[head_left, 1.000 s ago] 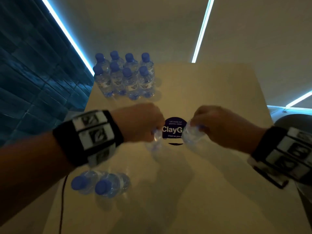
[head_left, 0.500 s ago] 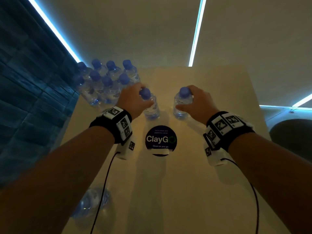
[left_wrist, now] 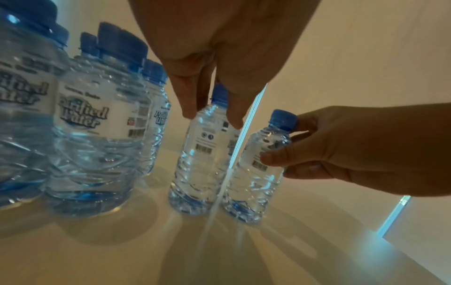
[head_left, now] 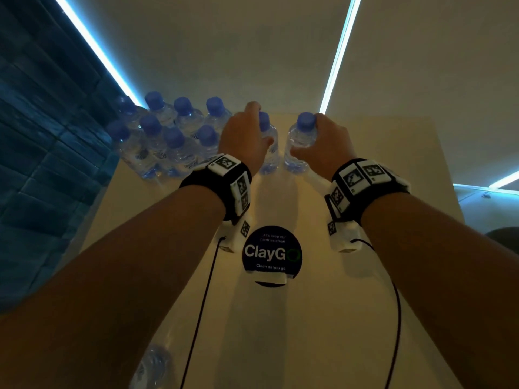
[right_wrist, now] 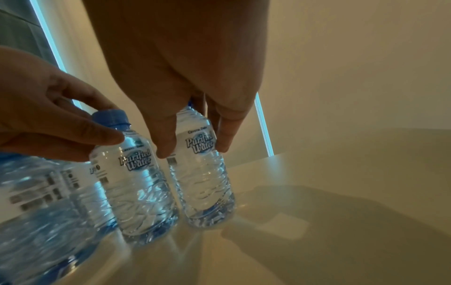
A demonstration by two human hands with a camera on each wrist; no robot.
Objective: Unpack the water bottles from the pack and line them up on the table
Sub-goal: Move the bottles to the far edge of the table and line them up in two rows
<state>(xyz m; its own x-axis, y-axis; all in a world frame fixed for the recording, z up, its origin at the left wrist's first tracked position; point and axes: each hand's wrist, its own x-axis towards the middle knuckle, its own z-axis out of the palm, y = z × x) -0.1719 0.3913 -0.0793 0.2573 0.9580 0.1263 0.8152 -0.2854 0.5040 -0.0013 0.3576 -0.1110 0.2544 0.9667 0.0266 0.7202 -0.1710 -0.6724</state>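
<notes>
1. Two water bottles [head_left: 297,141] stand upright on the surface [head_left: 365,276], long axes vertical, caps up, just right of the lined-up group [head_left: 168,136].
2. Left hand [head_left: 244,138] and right hand [head_left: 323,144] each clasp one bottle's shoulder.
3. Settle both bases flat, aligned with the rows, before letting go.
</notes>
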